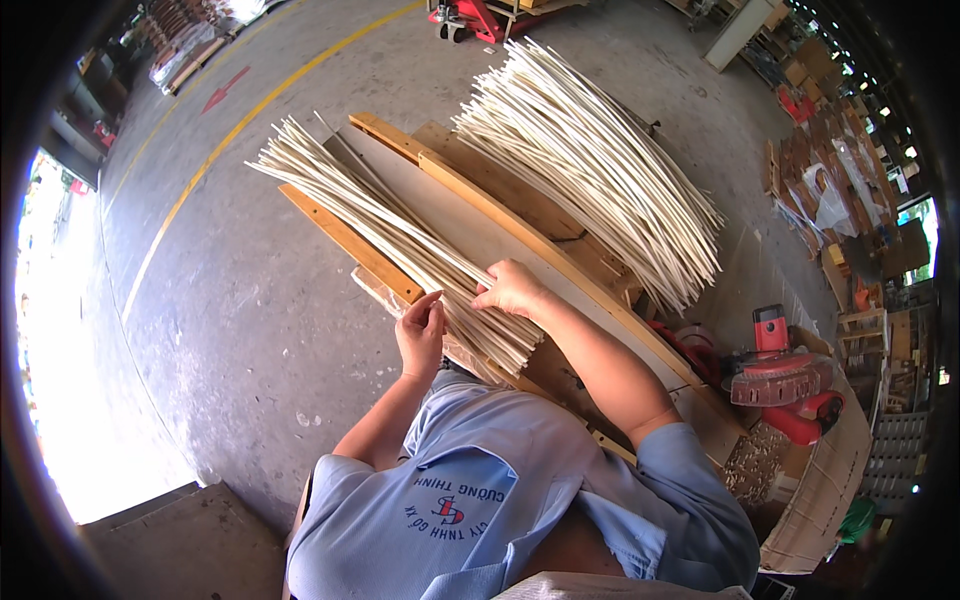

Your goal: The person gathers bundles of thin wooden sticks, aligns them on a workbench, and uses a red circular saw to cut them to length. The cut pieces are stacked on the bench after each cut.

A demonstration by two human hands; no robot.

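Observation:
A loose bundle of long, thin, pale rods (pixel 400 235) lies along a wooden trough in front of me. My right hand (pixel 512 288) is over the near part of the bundle, thumb and fingers closed on a pale rod (pixel 455 258) that lies on top. Beside the bundle's left edge, my left hand (pixel 421 325) has its fingers bent and pinched together. Whatever is between those fingertips, if anything, is too small to make out. The near rod ends (pixel 520 355) fan out just below my right hand.
A larger stack of pale rods (pixel 590 170) rests beyond the trough's wooden rail (pixel 530 230). At the right, a red power tool (pixel 785 375) stands by a cardboard box (pixel 825 470). A red pallet truck (pixel 475 18) is at the back, and a grey box (pixel 190 550) at lower left.

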